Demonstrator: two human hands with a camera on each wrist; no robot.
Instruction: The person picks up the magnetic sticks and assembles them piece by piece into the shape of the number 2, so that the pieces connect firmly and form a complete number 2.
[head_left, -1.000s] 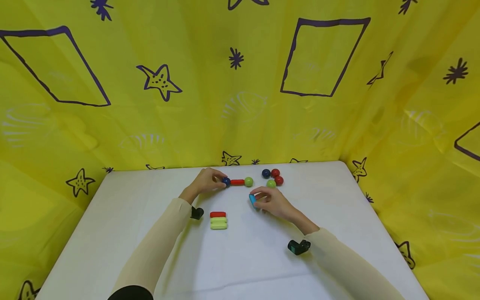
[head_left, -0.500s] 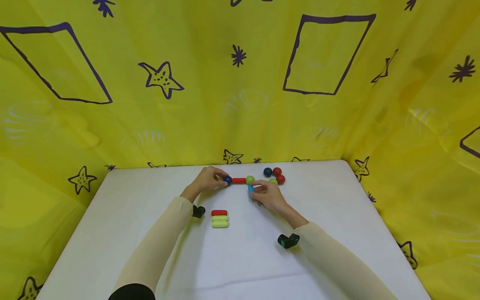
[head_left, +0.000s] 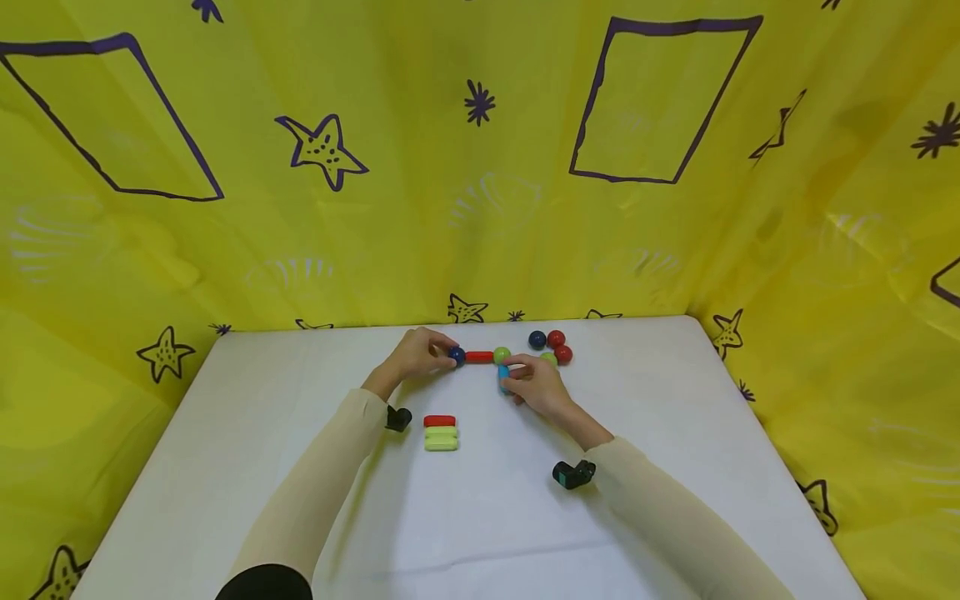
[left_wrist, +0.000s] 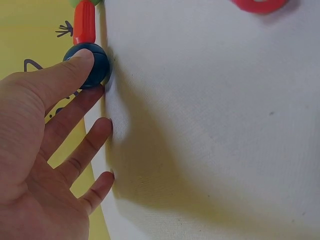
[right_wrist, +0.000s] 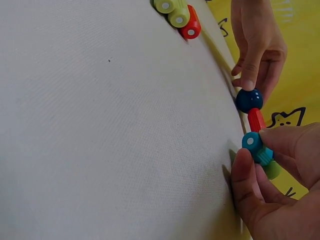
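In front of leftmost green ball, pinches blue stick in nearly closed right hand; left of that, pinches dark ball in spread-out left hand.

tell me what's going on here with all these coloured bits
A person's left hand pinches a dark blue ball, joined by a red rod to a green ball. The right hand holds a blue rod with one end at the green ball. Three loose rods and four other balls lie on the white table.
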